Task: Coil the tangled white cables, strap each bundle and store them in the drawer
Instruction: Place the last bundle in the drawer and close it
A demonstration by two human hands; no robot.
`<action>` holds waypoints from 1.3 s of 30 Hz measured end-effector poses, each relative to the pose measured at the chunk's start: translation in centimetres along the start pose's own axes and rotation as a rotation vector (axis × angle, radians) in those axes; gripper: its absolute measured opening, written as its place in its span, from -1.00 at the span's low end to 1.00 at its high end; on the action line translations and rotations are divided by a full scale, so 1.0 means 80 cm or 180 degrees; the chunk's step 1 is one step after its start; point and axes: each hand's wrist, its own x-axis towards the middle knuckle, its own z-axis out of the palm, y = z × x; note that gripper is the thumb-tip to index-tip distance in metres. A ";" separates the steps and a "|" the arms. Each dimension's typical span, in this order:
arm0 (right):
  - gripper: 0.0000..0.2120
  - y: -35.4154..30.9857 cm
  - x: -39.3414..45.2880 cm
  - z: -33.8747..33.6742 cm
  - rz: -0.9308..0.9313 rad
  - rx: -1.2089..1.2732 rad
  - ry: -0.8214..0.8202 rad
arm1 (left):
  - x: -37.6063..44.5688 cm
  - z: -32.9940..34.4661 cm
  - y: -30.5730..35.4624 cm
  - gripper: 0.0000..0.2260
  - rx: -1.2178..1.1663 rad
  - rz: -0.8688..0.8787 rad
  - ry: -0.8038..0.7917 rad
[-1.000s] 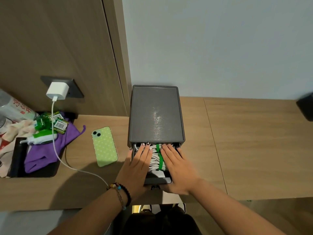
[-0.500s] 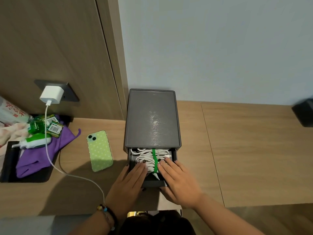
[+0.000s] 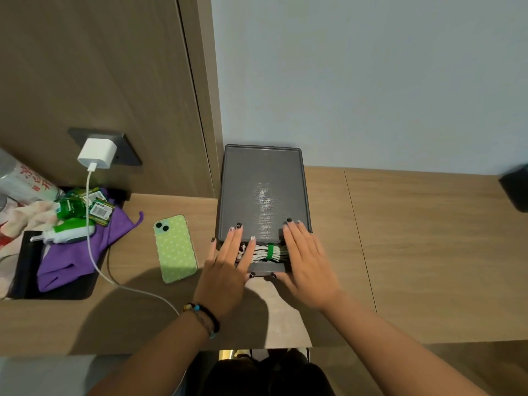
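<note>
The coiled white cables [image 3: 258, 252] with their green strap [image 3: 271, 252] are lying in the nearly closed drawer [image 3: 267, 267] between both hands. The left hand [image 3: 228, 270] and right hand [image 3: 307, 267] are lying flat with fingers spread, thumbs pushing its front; pushing evenly should keep loops from snagging under the grey box [image 3: 264, 192].

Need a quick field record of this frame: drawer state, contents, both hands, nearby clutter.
drawer: part open, front pulled out from the grey box
contents: white cable bundle with green strap
left hand: flat, fingers straight, across drawer and box edge
right hand: flat, fingers on box top, thumb at drawer front
nearby: green phone, plugged-in charger
</note>
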 end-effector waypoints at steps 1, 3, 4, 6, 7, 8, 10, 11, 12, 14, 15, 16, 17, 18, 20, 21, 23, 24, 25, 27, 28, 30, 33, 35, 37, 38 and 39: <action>-0.11 0.001 0.007 -0.001 0.0030 -0.0016 -0.0048 | 0.008 -0.006 0.001 -0.10 -0.0047 -0.0088 -0.0096; -0.08 0.005 0.018 -0.004 -0.0039 -0.0126 -0.0156 | 0.019 -0.014 0.001 -0.01 -0.0170 -0.0107 -0.0141; -0.10 0.008 0.021 -0.004 -0.0101 -0.0196 -0.0187 | 0.021 -0.016 -0.002 -0.01 -0.0253 -0.0088 -0.0130; -0.14 0.014 0.025 -0.003 -0.0210 -0.0324 -0.0210 | 0.022 -0.018 -0.008 -0.02 -0.0407 -0.0055 -0.0101; -0.17 0.017 0.026 -0.002 -0.0251 -0.0337 -0.0223 | 0.022 -0.018 -0.011 -0.04 -0.0478 -0.0033 -0.0079; -0.19 0.019 0.027 -0.002 -0.0286 -0.0304 -0.0225 | 0.021 -0.017 -0.013 -0.09 -0.0537 0.0008 -0.0038; -0.27 0.019 0.027 -0.002 -0.0345 -0.0198 -0.0180 | 0.020 -0.012 -0.016 -0.32 -0.0599 0.0143 0.0129; -0.32 0.018 0.026 -0.001 -0.0381 -0.0171 -0.0130 | 0.019 -0.009 -0.016 -0.46 -0.0572 0.0226 0.0220; -0.37 0.016 0.025 0.001 -0.0417 -0.0148 -0.0062 | 0.019 -0.006 -0.017 -0.56 -0.0517 0.0294 0.0284; -0.48 0.013 0.019 0.007 -0.0463 -0.0084 0.0051 | 0.017 -0.002 -0.018 -0.64 -0.0452 0.0383 0.0299; -0.55 0.012 0.016 0.010 -0.0492 -0.0083 0.0083 | 0.017 -0.001 -0.018 -0.64 -0.0421 0.0411 0.0283; -0.61 0.012 0.013 0.013 -0.0536 -0.0110 0.0107 | 0.017 0.000 -0.019 -0.65 -0.0374 0.0431 0.0268; -0.64 0.013 0.011 0.015 -0.0582 -0.0156 0.0124 | 0.017 0.001 -0.020 -0.66 -0.0332 0.0444 0.0248; -0.65 0.014 0.010 0.016 -0.0621 -0.0201 0.0124 | 0.017 0.002 -0.021 -0.66 -0.0301 0.0456 0.0241; -0.61 0.017 0.009 0.017 -0.0681 -0.0270 0.0109 | 0.017 0.004 -0.023 -0.67 -0.0289 0.0460 0.0235; -0.59 0.018 0.009 0.017 -0.0702 -0.0304 0.0103 | 0.017 0.005 -0.023 -0.68 -0.0311 0.0447 0.0228; -0.59 0.019 0.009 0.018 -0.0705 -0.0379 0.0087 | 0.017 0.005 -0.022 -0.69 -0.0383 0.0402 0.0241; -0.59 0.018 0.009 0.018 -0.0694 -0.0406 0.0078 | 0.016 0.005 -0.020 -0.69 -0.0407 0.0375 0.0249; -0.58 0.018 0.008 0.019 -0.0677 -0.0418 0.0076 | 0.016 0.006 -0.019 -0.69 -0.0416 0.0348 0.0250; -0.57 0.017 0.009 0.019 -0.0639 -0.0418 0.0062 | 0.015 0.008 -0.017 -0.70 -0.0451 0.0314 0.0273; -0.58 0.017 0.010 0.019 -0.0629 -0.0416 0.0046 | 0.014 0.008 -0.017 -0.71 -0.0488 0.0303 0.0300; -0.62 0.018 0.014 0.019 -0.0643 -0.0399 0.0043 | 0.014 0.009 -0.018 -0.72 -0.0555 0.0304 0.0368; -0.46 0.020 0.016 0.015 -0.0645 -0.0280 0.0100 | 0.013 0.007 -0.016 -0.64 -0.0735 0.0237 0.0495; -0.42 0.019 0.016 0.012 -0.0672 -0.0195 0.0183 | 0.014 0.007 -0.015 -0.55 -0.0979 0.0124 0.0616; -0.44 0.015 0.018 0.009 -0.0586 -0.0151 0.0265 | 0.016 0.007 -0.015 -0.45 -0.1132 0.0044 0.0728; -0.44 0.013 0.021 0.007 -0.0485 -0.0111 0.0296 | 0.018 0.008 -0.015 -0.45 -0.1150 0.0032 0.0785; -0.45 0.011 0.024 0.005 -0.0406 -0.0112 0.0305 | 0.021 0.008 -0.016 -0.48 -0.1139 0.0038 0.0843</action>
